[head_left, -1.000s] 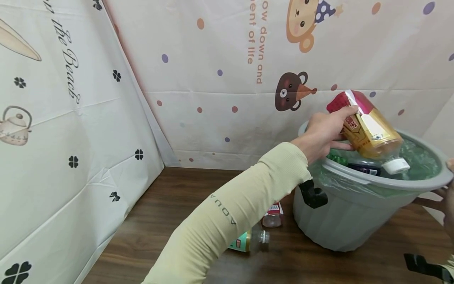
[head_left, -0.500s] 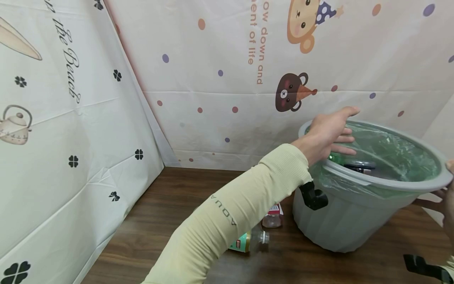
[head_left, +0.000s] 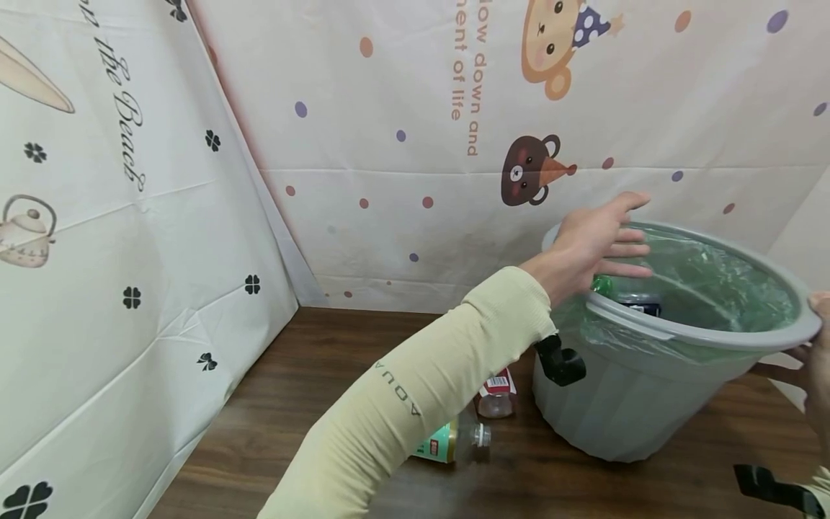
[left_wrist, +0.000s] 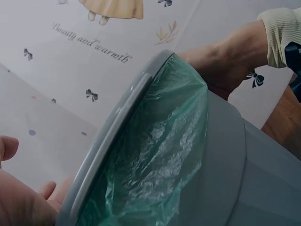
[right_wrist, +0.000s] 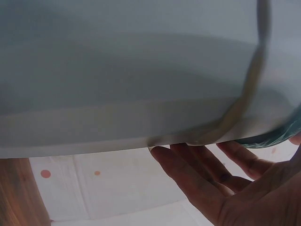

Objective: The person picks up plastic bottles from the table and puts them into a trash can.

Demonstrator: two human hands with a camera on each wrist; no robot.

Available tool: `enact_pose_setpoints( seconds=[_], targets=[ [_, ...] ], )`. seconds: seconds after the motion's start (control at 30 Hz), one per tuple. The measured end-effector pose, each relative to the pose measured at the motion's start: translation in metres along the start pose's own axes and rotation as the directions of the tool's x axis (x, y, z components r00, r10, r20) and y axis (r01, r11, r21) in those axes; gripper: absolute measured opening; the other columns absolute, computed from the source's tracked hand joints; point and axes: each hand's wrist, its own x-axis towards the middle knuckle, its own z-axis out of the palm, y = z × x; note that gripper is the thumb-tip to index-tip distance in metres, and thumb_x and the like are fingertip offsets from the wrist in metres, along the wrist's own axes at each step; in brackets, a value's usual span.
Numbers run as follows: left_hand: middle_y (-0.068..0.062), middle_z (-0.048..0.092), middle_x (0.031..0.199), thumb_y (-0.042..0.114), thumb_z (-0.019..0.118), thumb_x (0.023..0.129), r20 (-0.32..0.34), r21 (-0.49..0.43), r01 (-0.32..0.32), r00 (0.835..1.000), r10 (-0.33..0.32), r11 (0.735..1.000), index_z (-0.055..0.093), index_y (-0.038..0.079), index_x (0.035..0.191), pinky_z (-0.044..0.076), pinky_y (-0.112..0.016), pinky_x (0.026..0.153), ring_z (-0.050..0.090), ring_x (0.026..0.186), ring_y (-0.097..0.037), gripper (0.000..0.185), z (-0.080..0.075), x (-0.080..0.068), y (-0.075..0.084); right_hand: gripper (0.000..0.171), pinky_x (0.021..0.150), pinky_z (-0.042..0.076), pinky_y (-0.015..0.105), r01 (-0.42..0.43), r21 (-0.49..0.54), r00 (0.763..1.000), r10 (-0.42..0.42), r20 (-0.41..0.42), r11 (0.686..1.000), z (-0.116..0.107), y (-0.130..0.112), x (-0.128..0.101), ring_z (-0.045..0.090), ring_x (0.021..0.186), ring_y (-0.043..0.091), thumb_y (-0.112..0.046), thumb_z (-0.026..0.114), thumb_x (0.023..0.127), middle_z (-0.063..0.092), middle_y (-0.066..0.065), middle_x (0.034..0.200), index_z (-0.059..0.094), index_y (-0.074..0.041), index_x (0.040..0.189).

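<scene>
A grey trash bin (head_left: pixel 603 404), lined with a green plastic bag (head_left: pixel 733 281), leans on the wooden table. At its far left rim, my left hand (head_left: pixel 593 241) reaches over with fingers spread and nothing in them. The left wrist view shows only part of that hand (left_wrist: pixel 21 200) beside the rim. My right hand (head_left: pixel 818 367) holds the rim on the other side, thumb on top and fingers underneath; in the right wrist view its fingers (right_wrist: pixel 188 174) touch the bin from below. Inside the bin a green item (head_left: pixel 602 285) and a dark bottle (head_left: pixel 640 308) are partly visible.
On the wooden table (head_left: pixel 259 447) lies a bottle with a turquoise label (head_left: pixel 441 443), partly behind my left sleeve. A small clear bottle with a red label (head_left: pixel 498 395) lies between sleeve and bin. A printed cloth (head_left: pixel 389 216) hangs behind and to the left.
My left hand has let go of a red-and-gold bottle over the bin; the bottle is now out of sight. That hand has shifted slightly left. The right hand still holds the rim.
</scene>
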Motion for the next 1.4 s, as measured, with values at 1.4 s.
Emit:
enact_pose_setpoints(
  seconds=[1.4],
  targets=[
    [-0.014,0.076,0.116,0.024,0.064,0.107,0.082,-0.141,-0.132,0.986,0.145,0.981,0.068,0.004,0.13,0.064,-0.05,0.086,0.071,0.119,-0.038,0.031,-0.089,-0.001,0.008,0.028,0.039,0.042,0.009,-0.028,0.005,0.998,0.028,-0.052,1.0,0.001,-0.004,-0.001,0.06,0.067,-0.019,-0.023,0.03,0.116,0.059,-0.031,0.078,0.052,-0.038,0.108]
  ],
)
